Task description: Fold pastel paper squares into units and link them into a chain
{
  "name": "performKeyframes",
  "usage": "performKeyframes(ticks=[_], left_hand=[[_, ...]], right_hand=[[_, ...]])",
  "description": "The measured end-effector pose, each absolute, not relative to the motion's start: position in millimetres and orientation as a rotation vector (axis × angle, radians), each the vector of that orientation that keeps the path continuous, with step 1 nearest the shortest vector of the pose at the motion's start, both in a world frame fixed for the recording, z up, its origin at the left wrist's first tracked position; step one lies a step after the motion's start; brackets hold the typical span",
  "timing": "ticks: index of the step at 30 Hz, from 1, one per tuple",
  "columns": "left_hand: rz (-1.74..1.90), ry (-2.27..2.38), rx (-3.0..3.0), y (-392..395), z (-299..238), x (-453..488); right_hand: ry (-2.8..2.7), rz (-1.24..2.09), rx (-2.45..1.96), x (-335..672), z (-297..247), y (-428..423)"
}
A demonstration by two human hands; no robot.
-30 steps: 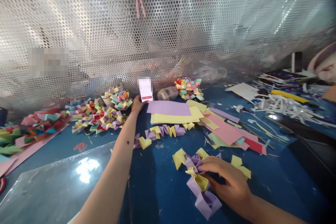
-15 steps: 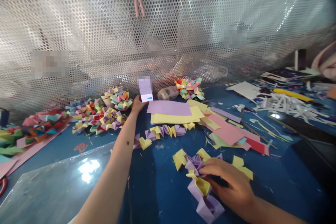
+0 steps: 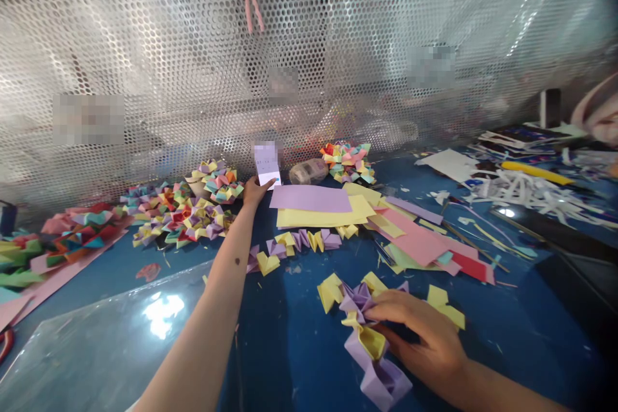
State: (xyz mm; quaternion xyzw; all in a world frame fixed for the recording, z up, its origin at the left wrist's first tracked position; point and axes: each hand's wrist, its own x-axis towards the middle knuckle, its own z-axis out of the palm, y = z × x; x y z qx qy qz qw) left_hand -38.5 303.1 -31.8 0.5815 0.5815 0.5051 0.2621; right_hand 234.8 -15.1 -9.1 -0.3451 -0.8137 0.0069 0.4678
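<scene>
1. The left hand [image 3: 254, 192] reaches far across the desk [image 3: 506, 335] to a phone [image 3: 267, 166] propped near the back edge against the mesh wall [image 3: 168, 64]; its thumb touches the screen's lower part, and whether the fingers close on the phone cannot be told.
2. The right hand [image 3: 425, 335] rests at the desk's front edge, fingers pinched on a folded chain [image 3: 367, 328] of purple and yellow paper.
3. A second chain [image 3: 299, 243] lies mid-desk, just in front of stacked purple and yellow sheets [image 3: 318, 206].
4. Folded rings [image 3: 193, 206] are heaped just left of the left hand.
5. A clear plastic sheet [image 3: 106, 341] covers the front-left corner.
</scene>
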Motion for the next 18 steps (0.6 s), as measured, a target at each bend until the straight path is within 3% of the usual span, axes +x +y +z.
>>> performKeyframes(ticks=[18], left_hand=[[1.448, 1.438, 1.355, 305.3, -21.2, -33.2]], right_hand=[[-1.99, 0.039, -0.844, 234.0, -10.5, -13.4]])
